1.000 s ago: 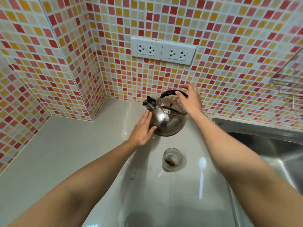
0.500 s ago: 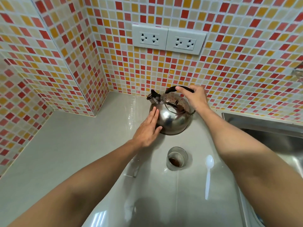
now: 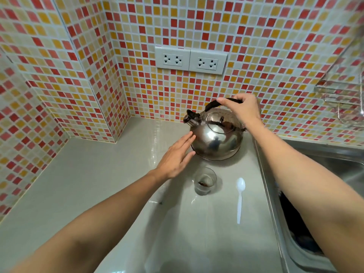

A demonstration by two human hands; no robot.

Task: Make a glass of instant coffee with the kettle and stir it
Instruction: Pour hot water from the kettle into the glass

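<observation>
The steel kettle (image 3: pixel 215 137) stands on the grey counter (image 3: pixel 82 174) close to the tiled back wall, its capped spout (image 3: pixel 190 117) pointing toward 9 o'clock; its mirrored dome carries smeared reflections, and part of its black handle (image 3: pixel 213 104) is hidden under the right hand (image 3: pixel 243 109), which is clenched around it from above. Whether the kettle's base rests fully on the counter is hard to make out. The left hand (image 3: pixel 175 155) lies flat and released, fingers straight, fingertips at the kettle's side at 9 o'clock; contact cannot be told for certain. At 6 o'clock from the kettle, just beside it, stands a small clear glass (image 3: pixel 205 183) with a dark brown heap at the bottom. At 3 o'clock from the glass a white plastic spoon (image 3: pixel 240 198) lies bowl away from the person. Beyond, at the right edge, a steel sink (image 3: pixel 334 160) is cut off, its dark contents unclear, and a wire rack (image 3: pixel 342 95) on the wall is blurred.
</observation>
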